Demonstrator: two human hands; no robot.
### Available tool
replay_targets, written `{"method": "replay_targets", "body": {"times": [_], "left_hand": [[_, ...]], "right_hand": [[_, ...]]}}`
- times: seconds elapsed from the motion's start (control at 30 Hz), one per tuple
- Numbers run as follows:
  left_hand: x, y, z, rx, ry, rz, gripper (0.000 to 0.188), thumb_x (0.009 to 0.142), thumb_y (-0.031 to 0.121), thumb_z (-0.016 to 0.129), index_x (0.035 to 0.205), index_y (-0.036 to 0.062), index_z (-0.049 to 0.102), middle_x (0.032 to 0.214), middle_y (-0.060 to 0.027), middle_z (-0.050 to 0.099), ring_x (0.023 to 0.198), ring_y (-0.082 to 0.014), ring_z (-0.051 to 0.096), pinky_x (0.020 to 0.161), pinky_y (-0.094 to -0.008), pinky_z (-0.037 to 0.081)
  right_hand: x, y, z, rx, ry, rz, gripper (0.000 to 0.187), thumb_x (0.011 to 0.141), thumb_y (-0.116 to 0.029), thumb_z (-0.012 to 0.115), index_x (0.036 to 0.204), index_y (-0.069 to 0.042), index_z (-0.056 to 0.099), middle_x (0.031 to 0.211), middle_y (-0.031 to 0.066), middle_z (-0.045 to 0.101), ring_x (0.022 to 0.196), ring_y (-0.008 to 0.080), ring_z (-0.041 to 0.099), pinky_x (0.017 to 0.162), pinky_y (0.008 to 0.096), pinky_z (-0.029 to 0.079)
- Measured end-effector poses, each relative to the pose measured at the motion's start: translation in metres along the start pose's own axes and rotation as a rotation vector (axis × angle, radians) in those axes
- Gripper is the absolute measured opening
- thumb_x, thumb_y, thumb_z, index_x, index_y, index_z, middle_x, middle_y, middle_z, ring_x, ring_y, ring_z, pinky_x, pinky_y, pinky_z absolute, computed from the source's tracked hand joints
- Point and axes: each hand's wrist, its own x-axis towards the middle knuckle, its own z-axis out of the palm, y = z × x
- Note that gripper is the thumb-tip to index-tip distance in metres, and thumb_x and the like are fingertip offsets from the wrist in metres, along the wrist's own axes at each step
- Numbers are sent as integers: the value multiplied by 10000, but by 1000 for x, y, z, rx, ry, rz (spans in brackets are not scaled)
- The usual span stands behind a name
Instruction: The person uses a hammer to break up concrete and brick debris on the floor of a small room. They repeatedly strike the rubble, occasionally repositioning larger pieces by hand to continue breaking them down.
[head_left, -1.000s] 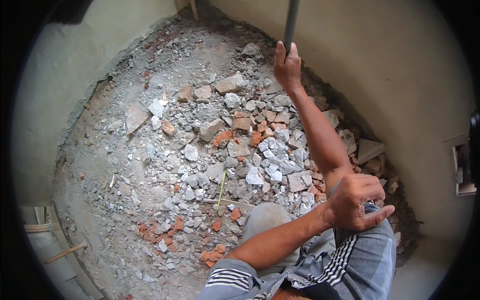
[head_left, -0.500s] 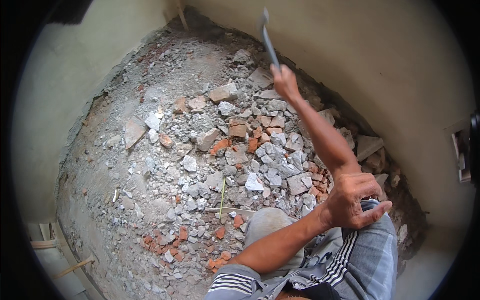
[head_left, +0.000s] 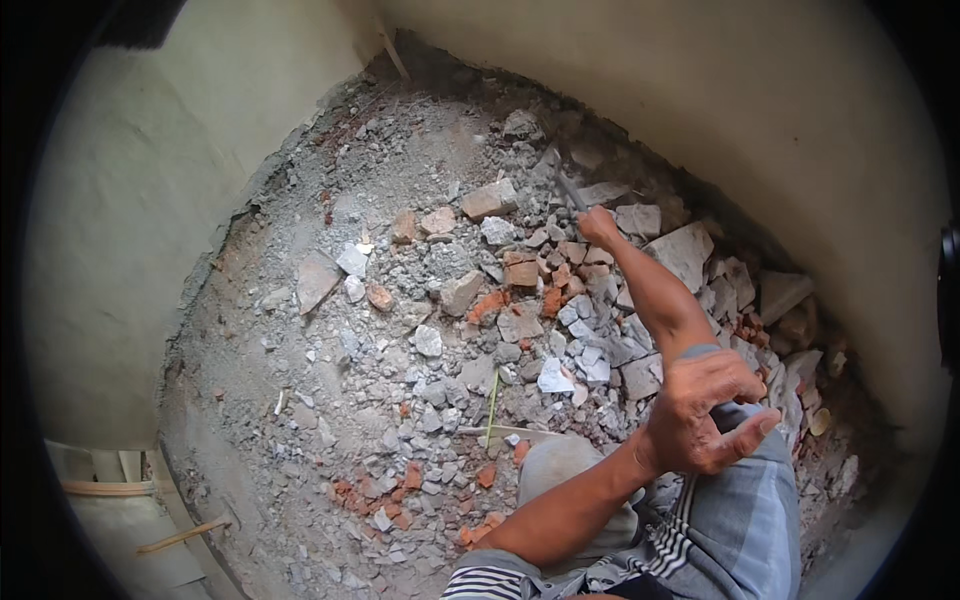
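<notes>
Rubble bed (head_left: 380, 400): broken grey concrete, orange brick.
Left hand (head_left: 702, 412): half-curled, thumb apart, holding nothing, over a grey-clad leg (head_left: 742, 505).
Right hand (head_left: 599, 227): fisted round a slim, grey, straight-handled tool (head_left: 571, 193).
Tool: over the upper rubble, near the beige plastered wall (head_left: 760, 140); blurred, so contact is unclear.

Rubble (head_left: 428, 341) lay between the left wall (head_left: 110, 250) and right wall (head_left: 800, 120). The hammer (head_left: 574, 195), in the right hand (head_left: 600, 228), was located far, right of centre. The left hand (head_left: 703, 412) was nearer, over the right leg (head_left: 755, 495).
</notes>
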Motion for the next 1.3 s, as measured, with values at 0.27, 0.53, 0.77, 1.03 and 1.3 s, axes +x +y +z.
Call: {"method": "replay_targets", "body": {"times": [0.27, 0.53, 0.77, 1.03, 1.3], "left_hand": [[14, -29, 10, -57, -11, -28, 176, 809, 146, 753, 797, 6, 647, 745, -103, 661, 655, -247, 645, 607, -330, 513], [17, -43, 24, -109, -28, -48, 202, 845, 161, 759, 774, 8, 648, 720, -88, 656, 620, -176, 624, 569, -277, 491], [16, -43, 34, -95, -24, -31, 193, 850, 149, 753, 772, 7, 648, 716, -92, 658, 623, -181, 625, 574, -285, 494], [12, -30, 28, -94, -14, -3, 172, 819, 129, 746, 770, 4, 640, 735, -109, 657, 642, -207, 628, 591, -301, 493], [8, -24, 18, -22, -15, -20, 172, 817, 143, 745, 797, -4, 657, 739, -101, 657, 635, -195, 617, 573, -308, 486]], "right_hand": [[-90, -56, -123, 370, 503, -410, 414, 995, -378, 537, 989, 32, 591, 724, 258, 626, 740, 439, 653, 651, 486, 469], [-70, 27, -54, -126, 16, -3, 457, 937, -336, 526, 1007, 91, 673, 992, 333, 675, 962, 464, 672, 810, 496, 517], [-94, -43, -126, 475, 298, -306, 530, 967, -443, 540, 748, 37, 592, 671, 154, 604, 628, 243, 567, 604, 435, 445], [-90, -119, -72, 637, 591, -773, 300, 1028, -310, 511, 1035, -11, 539, 745, 230, 630, 745, 420, 658, 631, 479, 466], [-84, -36, 29, 164, -39, -160, 493, 980, -408, 499, 992, 57, 663, 827, 259, 690, 766, 408, 675, 717, 502, 523]]}}
